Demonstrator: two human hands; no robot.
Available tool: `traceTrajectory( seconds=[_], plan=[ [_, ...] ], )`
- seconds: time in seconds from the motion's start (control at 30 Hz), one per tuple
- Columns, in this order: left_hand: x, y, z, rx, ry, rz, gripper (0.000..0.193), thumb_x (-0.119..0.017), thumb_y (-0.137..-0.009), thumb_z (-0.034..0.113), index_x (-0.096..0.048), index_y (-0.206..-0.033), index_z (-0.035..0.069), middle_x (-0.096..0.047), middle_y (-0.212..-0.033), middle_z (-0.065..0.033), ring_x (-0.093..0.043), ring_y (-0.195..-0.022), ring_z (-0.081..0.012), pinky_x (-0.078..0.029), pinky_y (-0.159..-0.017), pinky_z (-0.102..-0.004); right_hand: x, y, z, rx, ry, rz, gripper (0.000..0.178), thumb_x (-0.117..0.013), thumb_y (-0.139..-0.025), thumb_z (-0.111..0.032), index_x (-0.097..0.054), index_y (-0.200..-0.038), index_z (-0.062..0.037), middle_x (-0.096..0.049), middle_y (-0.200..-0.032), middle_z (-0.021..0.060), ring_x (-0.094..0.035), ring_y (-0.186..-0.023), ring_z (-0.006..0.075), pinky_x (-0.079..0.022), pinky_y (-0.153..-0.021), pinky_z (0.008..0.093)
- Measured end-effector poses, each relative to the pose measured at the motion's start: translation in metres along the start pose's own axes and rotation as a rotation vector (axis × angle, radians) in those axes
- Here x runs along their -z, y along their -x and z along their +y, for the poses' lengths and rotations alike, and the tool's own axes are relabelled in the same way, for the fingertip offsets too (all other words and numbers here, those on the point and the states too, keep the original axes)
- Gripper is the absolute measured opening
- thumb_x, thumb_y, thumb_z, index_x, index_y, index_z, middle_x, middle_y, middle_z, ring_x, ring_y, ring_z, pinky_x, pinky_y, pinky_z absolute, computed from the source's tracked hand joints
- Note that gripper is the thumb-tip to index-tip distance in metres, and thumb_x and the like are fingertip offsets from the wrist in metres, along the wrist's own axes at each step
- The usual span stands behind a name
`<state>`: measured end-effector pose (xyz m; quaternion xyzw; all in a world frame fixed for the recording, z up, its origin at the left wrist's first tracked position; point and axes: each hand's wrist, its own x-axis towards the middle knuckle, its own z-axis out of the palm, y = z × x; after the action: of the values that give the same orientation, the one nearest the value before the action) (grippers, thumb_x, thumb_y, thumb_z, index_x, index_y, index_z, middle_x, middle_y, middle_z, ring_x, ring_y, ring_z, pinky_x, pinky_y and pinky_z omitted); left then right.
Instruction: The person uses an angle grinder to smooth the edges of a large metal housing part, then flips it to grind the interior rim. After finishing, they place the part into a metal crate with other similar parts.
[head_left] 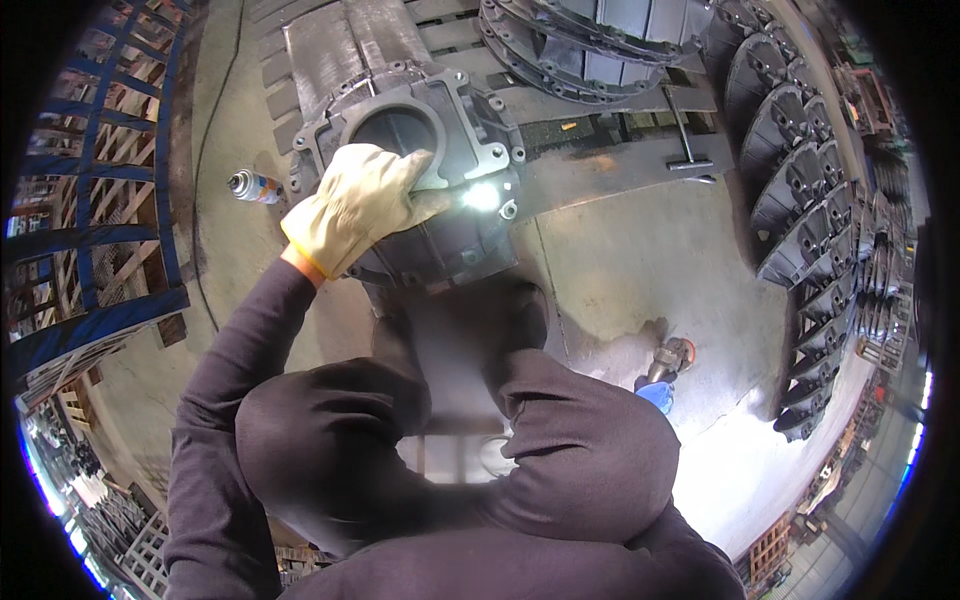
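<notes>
My left hand, in a pale work glove with a yellow cuff edge, is over a large grey metal casting in front of my knees. Its fingers are curled near the round opening of the casting, and what they hold, if anything, I cannot make out. A bright white spot of light shows on the casting just right of the fingertips. My right hand is out of view; only part of the right sleeve appears behind my knee.
A spray can stands left of the casting. An angle grinder lies on the floor to the right, beside a blue piece. Stacked ring-shaped castings, a T-handled tool, rows of castings and a blue rack surround me.
</notes>
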<state>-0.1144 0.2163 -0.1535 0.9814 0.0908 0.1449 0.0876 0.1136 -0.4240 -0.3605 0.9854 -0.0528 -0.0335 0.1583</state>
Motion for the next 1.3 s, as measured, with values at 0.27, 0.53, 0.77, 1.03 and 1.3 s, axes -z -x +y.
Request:
traceTrajectory(
  seconds=[0.27, 0.53, 0.77, 1.03, 1.3],
  plan=[
    [0.027, 0.106, -0.008, 0.319, -0.018, 0.466, 0.048, -0.089, -0.088, 0.012, -0.076, -0.135, 0.006, -0.083, -0.114, -0.0118, -0.079, -0.102, -0.0299, -0.059, -0.096, -0.04, -0.017, 0.001, -0.038, 0.142, 0.274, -0.096, 0.032, -0.071, -0.096, -0.029, -0.077, -0.116, -0.005, -0.078, -0.117, 0.0171, -0.078, -0.111, 0.0348, -0.063, -0.093, 0.0468],
    [-0.083, 0.238, -0.01, 1.351, 0.857, 0.579, 0.039, -0.078, -0.102, 0.026, -0.077, -0.13, 0.0, -0.082, -0.109, -0.0104, -0.079, -0.093, -0.024, -0.062, -0.091, -0.0357, 0.131, -0.003, -0.222, 0.95, -0.676, -0.319, 0.037, -0.072, -0.103, -0.027, -0.075, -0.133, -0.0059, -0.08, -0.123, 0.0228, -0.076, -0.116, 0.042, -0.06, -0.1, 0.0463],
    [-0.104, 0.236, -0.034, 1.39, 0.88, 0.366, 0.033, -0.069, -0.108, 0.03, -0.081, -0.122, 0.001, -0.081, -0.11, -0.006, -0.076, -0.101, -0.0181, -0.059, -0.095, -0.0331, 0.169, 0.037, -0.37, 0.861, -1.018, -1.052, 0.035, -0.078, -0.106, -0.025, -0.075, -0.128, 0.0014, -0.079, -0.111, 0.0079, -0.077, -0.098, 0.0142, -0.062, -0.084, 0.0314],
    [-0.113, 0.235, -0.041, 1.354, 0.801, 0.341, 0.04, -0.071, -0.109, 0.036, -0.081, -0.13, 0.003, -0.083, -0.119, -0.007, -0.074, -0.109, -0.0171, -0.056, -0.099, -0.0333, 0.154, 0.033, -0.386, 0.957, -1.067, -1.069, 0.03, -0.08, -0.103, -0.024, -0.078, -0.123, -0.0015, -0.081, -0.105, 0.0054, -0.073, -0.088, 0.0107, -0.06, -0.078, 0.031],
    [-0.111, 0.231, -0.053, 1.45, 1.189, 0.377, 0.046, -0.072, -0.107, 0.042, -0.075, -0.133, 0.004, -0.079, -0.117, -0.0071, -0.075, -0.105, -0.0163, -0.061, -0.094, -0.0329, 0.18, -0.004, -0.389, 0.763, -1.142, -1.195, 0.037, -0.074, -0.108, -0.029, -0.074, -0.133, -0.0027, -0.08, -0.109, 0.0062, -0.074, -0.09, 0.0127, -0.061, -0.082, 0.031]
  ],
)
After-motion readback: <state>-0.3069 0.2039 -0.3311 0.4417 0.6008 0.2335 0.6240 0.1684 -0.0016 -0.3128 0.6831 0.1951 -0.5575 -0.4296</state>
